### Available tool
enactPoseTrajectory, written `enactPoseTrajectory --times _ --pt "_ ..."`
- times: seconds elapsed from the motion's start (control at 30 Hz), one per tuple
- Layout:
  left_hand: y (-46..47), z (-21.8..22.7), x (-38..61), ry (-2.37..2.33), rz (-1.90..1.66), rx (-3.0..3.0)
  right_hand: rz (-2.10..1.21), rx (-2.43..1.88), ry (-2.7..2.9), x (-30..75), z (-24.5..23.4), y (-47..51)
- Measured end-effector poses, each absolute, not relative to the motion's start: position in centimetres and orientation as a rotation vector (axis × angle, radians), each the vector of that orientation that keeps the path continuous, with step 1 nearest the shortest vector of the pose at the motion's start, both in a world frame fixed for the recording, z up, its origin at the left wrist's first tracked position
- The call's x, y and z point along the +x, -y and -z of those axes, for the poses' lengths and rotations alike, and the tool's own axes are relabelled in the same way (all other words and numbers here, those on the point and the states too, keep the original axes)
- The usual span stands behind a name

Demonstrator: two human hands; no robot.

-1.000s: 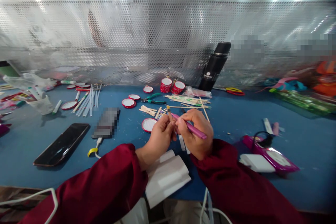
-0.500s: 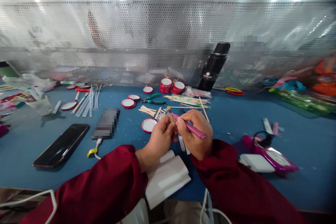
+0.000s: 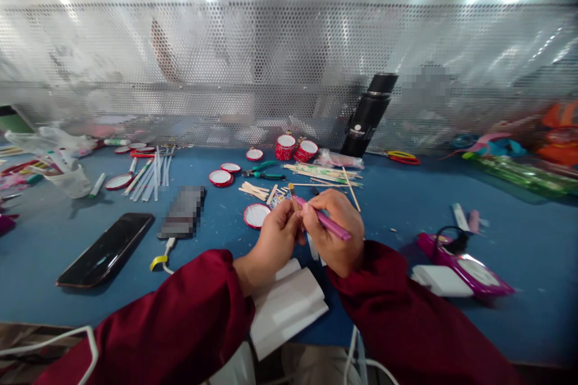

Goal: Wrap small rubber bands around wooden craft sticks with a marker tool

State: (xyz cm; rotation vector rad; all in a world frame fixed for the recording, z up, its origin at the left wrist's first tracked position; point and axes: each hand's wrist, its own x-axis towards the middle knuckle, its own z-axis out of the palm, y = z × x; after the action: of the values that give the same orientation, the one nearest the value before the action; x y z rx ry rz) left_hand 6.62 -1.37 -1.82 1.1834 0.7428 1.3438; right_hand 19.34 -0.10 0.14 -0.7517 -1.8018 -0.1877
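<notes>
My left hand (image 3: pixel 274 239) is closed in a pinch on a small wooden stick (image 3: pixel 292 194) that points up and away. My right hand (image 3: pixel 335 230) is wrapped round a pink pen-shaped tool (image 3: pixel 326 221), whose tip meets the stick just above my left fingers. Both hands hover over the blue table (image 3: pixel 406 204) near its front middle. A round red-rimmed lid (image 3: pixel 255 215) lies just left of my left hand. A white folded block (image 3: pixel 289 304) sits under my wrists at the table's front edge.
Loose wooden sticks (image 3: pixel 323 172), red lids (image 3: pixel 221 177) and small red tubs (image 3: pixel 285 145) lie beyond my hands. A black phone (image 3: pixel 106 248) lies left, a black flask (image 3: pixel 368 115) stands at the back, and a purple device (image 3: pixel 467 264) lies right. A perforated metal screen (image 3: pixel 253 66) closes the back.
My hands have barely shifted; the pink tool's tip has crept slightly left along the stick.
</notes>
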Motion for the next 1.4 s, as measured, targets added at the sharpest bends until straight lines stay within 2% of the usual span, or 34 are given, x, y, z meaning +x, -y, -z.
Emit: enactPoseTrajectory --times 1.4 --pt "1.55 1.75 6.78 -0.748 -1.335 1.177 0.268 -0.773 1.785 19.31 -0.07 0.08"
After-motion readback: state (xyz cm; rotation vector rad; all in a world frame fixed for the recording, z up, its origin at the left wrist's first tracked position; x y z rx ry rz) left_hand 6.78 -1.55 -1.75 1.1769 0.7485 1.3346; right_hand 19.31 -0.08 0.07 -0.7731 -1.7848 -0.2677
